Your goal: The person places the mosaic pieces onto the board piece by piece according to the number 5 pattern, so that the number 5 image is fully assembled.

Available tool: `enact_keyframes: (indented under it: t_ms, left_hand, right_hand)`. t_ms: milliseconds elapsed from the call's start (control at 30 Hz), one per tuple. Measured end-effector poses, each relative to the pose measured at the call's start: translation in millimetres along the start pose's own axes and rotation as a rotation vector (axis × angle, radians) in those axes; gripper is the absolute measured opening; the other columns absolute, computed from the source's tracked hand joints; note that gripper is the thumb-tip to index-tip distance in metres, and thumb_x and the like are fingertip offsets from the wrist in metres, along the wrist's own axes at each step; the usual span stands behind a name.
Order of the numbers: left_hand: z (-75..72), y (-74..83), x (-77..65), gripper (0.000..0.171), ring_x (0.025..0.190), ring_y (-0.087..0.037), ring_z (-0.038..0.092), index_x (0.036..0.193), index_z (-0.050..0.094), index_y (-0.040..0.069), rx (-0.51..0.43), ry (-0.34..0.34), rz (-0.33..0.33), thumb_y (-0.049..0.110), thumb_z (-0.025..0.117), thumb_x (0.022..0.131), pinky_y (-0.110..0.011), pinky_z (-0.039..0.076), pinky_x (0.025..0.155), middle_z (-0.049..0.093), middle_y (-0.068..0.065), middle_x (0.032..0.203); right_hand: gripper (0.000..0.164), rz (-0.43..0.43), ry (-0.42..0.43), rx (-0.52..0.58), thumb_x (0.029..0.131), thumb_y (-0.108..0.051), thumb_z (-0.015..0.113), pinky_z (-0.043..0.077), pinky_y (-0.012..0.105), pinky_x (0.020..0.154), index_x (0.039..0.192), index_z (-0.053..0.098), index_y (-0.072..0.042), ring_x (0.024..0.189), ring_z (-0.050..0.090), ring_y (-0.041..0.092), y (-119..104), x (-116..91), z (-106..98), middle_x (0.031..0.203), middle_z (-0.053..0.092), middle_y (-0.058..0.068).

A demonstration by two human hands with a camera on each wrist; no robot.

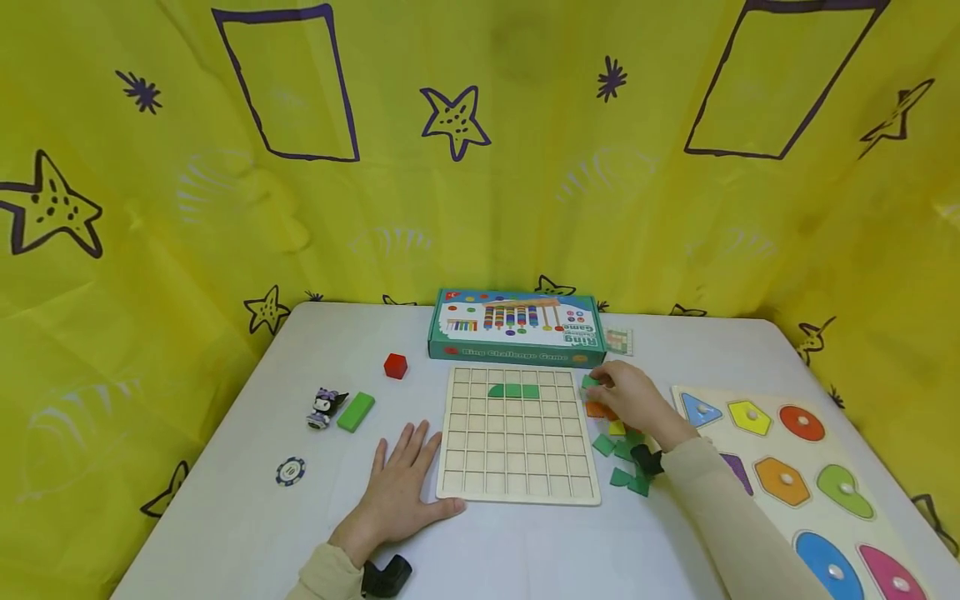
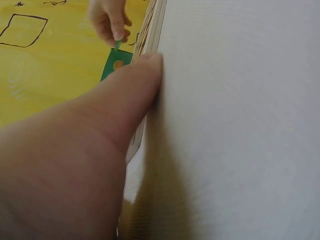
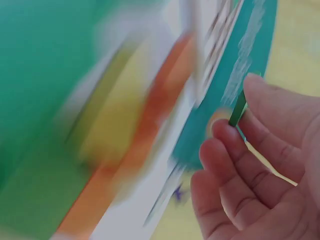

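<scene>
The right hand [image 1: 636, 398] pinches a green tile [image 3: 238, 110] between thumb and fingers, just beside the far right corner of the board [image 1: 516, 443], near the box [image 1: 495, 354]. In the right wrist view the tile shows edge-on, its long axis steep, upper end leaning right. On the board, a green row [image 1: 513, 391] runs left to right, its rounded end pointing left. The left hand [image 1: 397, 497] lies on the table [image 1: 525, 550], fingers spread and pointing away, thumb against the board's near left corner.
</scene>
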State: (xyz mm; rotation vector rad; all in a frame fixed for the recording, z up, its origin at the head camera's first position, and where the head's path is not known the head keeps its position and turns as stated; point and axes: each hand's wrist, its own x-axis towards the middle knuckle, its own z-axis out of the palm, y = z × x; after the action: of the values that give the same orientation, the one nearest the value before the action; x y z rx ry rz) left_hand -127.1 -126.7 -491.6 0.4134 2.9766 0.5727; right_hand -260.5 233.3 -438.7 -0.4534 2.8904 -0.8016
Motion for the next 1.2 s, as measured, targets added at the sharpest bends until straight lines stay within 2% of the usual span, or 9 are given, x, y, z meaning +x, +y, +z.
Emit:
enact_keyframes:
  t_ms: [167, 267, 433, 567, 667, 800, 867, 1000, 1200]
  left_hand:
    - [0.1, 0.7, -0.6, 0.103, 0.147, -0.034, 0.006, 0.152, 0.035, 0.007, 0.003, 0.002, 0.005, 0.077, 0.057, 0.078, -0.062, -0.002, 0.111, 0.018, -0.013, 0.160]
    - [-0.1, 1.5, -0.6, 0.103, 0.147, -0.034, 0.006, 0.152, 0.035, 0.007, -0.004, -0.001, 0.006, 0.077, 0.057, 0.078, -0.062, -0.002, 0.111, 0.018, -0.013, 0.160]
    - [-0.1, 1.5, -1.1, 0.104, 0.147, -0.034, 0.006, 0.152, 0.035, 0.007, -0.003, -0.005, 0.009, 0.077, 0.056, 0.078, -0.062, -0.002, 0.111, 0.018, -0.013, 0.160]
    - [-0.5, 0.8, -1.8, 0.104, 0.147, -0.034, 0.006, 0.151, 0.035, 0.006, -0.001, 0.008, 0.018, 0.077, 0.056, 0.078, -0.062, -0.001, 0.111, 0.019, -0.013, 0.160]
    - [0.6, -0.4, -2.7, 0.103, 0.146, -0.035, 0.008, 0.151, 0.036, 0.006, -0.008, 0.020, 0.022, 0.076, 0.057, 0.078, -0.062, -0.001, 0.111, 0.020, -0.014, 0.159]
    - [3.1, -0.3, -4.0, 0.104, 0.146, -0.035, 0.008, 0.151, 0.037, 0.007, -0.006, 0.014, 0.014, 0.077, 0.056, 0.078, -0.063, 0.000, 0.111, 0.021, -0.014, 0.159]
    - [4.2, 0.1, -4.2, 0.104, 0.146, -0.035, 0.008, 0.151, 0.037, 0.007, -0.008, 0.006, 0.012, 0.078, 0.056, 0.078, -0.063, 0.000, 0.110, 0.021, -0.014, 0.159]
    - [3.0, 1.1, -3.3, 0.104, 0.146, -0.036, 0.008, 0.151, 0.037, 0.006, -0.011, 0.012, 0.018, 0.077, 0.056, 0.078, -0.063, 0.000, 0.110, 0.021, -0.014, 0.159]
    - [0.3, 0.4, -1.5, 0.105, 0.146, -0.035, 0.008, 0.151, 0.036, 0.007, 0.001, 0.017, 0.013, 0.079, 0.055, 0.077, -0.063, 0.000, 0.110, 0.021, -0.014, 0.159]
  right_hand:
    - [0.024, -0.150, -0.004, -0.038, 0.091, -0.014, 0.071, 0.050, 0.041, 0.079, 0.108, 0.069, 0.003, 0.086, 0.054, 0.023, -23.9, 12.6, 17.4, 0.097, 0.061, 0.008]
    - [0.020, -0.197, -0.009, -0.094, 0.090, -0.012, 0.072, 0.049, 0.038, 0.077, 0.104, 0.071, 0.002, 0.083, 0.052, 0.020, -29.5, 19.6, 25.4, 0.091, 0.060, 0.005]
    - [0.020, -0.199, -0.025, -0.099, 0.089, -0.010, 0.072, 0.049, 0.039, 0.079, 0.106, 0.070, 0.000, 0.084, 0.053, 0.020, -33.7, 26.4, 31.7, 0.091, 0.061, 0.004]
    - [0.014, -0.191, -0.014, -0.083, 0.088, -0.010, 0.074, 0.049, 0.039, 0.080, 0.100, 0.070, -0.003, 0.084, 0.053, 0.020, -36.7, 26.8, 31.7, 0.089, 0.061, 0.001]
    - [0.008, -0.234, -0.004, -0.103, 0.088, -0.010, 0.074, 0.049, 0.040, 0.081, 0.094, 0.073, -0.005, 0.086, 0.054, 0.021, -36.9, 24.8, 31.5, 0.088, 0.063, 0.000]
    - [0.010, -0.298, -0.012, -0.113, 0.091, -0.007, 0.068, 0.050, 0.043, 0.085, 0.098, 0.076, -0.004, 0.093, 0.059, 0.025, -32.1, 17.3, 28.3, 0.095, 0.067, 0.003]
    - [0.014, -0.280, -0.008, -0.090, 0.093, -0.004, 0.066, 0.050, 0.045, 0.087, 0.102, 0.076, -0.002, 0.099, 0.060, 0.028, -26.7, 11.9, 24.7, 0.100, 0.069, 0.006]
    - [0.016, -0.193, 0.020, -0.061, 0.093, -0.003, 0.065, 0.051, 0.047, 0.085, 0.105, 0.074, 0.000, 0.097, 0.061, 0.029, -12.5, 1.1, 15.0, 0.099, 0.070, 0.008]
    - [0.022, -0.164, -0.018, -0.122, 0.087, -0.014, 0.075, 0.047, 0.045, 0.084, 0.104, 0.074, 0.000, 0.093, 0.055, 0.028, 4.4, -11.8, 3.9, 0.099, 0.065, 0.009]
